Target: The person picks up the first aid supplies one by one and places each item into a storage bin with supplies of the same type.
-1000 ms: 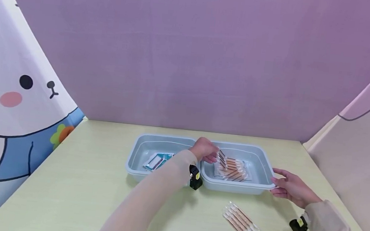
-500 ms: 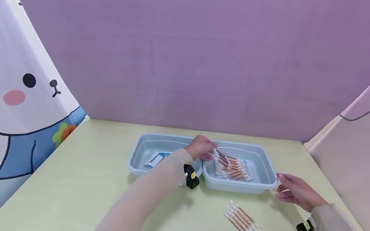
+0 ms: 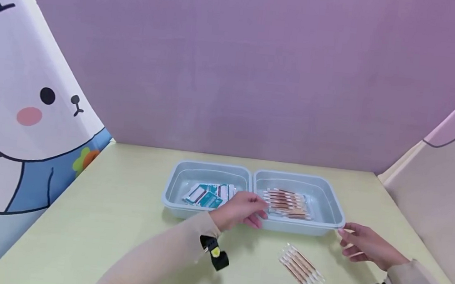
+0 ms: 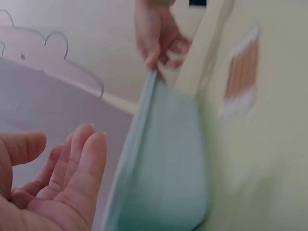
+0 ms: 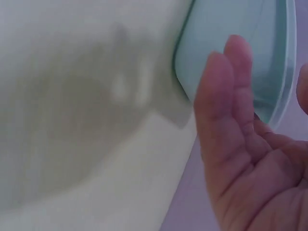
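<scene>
Two pale blue plastic trays stand side by side. In the head view the right tray holds packs of brown-stemmed cotton swabs, and the left tray holds flat teal-and-white packets. My left hand is over the front rims where the trays meet; the left wrist view shows its relaxed fingers with nothing between them. Thumb and index finger of my right hand pinch the right tray's front right corner. Its other fingers extend beside the tray wall in the right wrist view.
Another clear pack of cotton swabs lies on the pale wooden table, in front of the right tray. A purple cloth hangs behind the table. Printed cloths with cartoon figures flank both sides.
My left hand has let go of a swab pack, which now lies in the right tray, and has drawn back toward the front. My right hand has shifted slightly lower at the tray corner.
</scene>
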